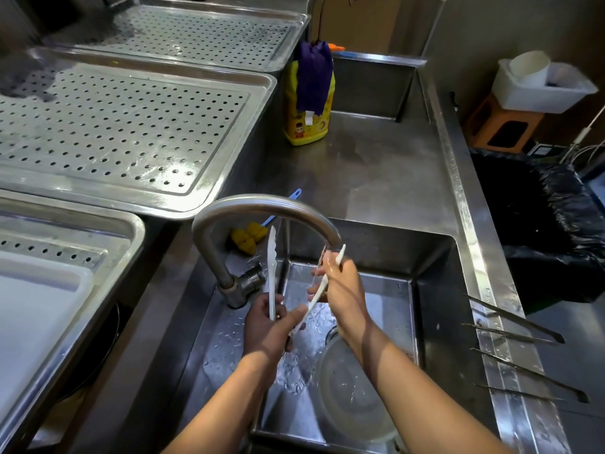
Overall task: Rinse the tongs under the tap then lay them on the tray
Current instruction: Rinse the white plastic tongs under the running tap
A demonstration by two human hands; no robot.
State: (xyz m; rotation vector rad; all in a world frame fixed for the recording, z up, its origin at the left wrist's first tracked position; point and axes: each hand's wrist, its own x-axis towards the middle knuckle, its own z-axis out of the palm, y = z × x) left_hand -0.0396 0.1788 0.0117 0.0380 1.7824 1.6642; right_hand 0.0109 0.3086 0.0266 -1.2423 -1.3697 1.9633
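1. Nearest the camera, two bare forearms [229, 398] reach out over the sink [435, 290]. A clear bowl [353, 388] lies in the basin just under the right wrist.
2. The left hand [268, 326] grips the white tongs [271, 263] at their joined end, fingers curled round it. The two arms of the tongs fan up and away from this hand, spread wide.
3. The right hand [343, 290], just right of the left and a little beyond it, is wrapped round the right-hand arm of the tongs. The tip of that arm pokes out above the knuckles.
4. The tap [262, 204] arches over both hands and its mouth ends directly above the right hand. Water is running and breaks over those fingers and the arm they hold.
5. The other arm of the tongs stands upright to the left of the stream, close to the tap's base, and seems to be outside the water.
6. Judged from this, the rinse is under way but not finished: one arm is being rubbed under the flow, and the other probably has its turn to come. Whether any dirt remains cannot be told.
7. The second half of the task is not begun. The perforated tray [124, 126] lies well to the left of the left hand and beyond it, wet, with no tongs on it. A nearer tray [98, 231] to the left carries a white board.
8. To the right of the right hand, thin metal tongs [517, 326] lie across the sink's rim, apart from the job in hand.
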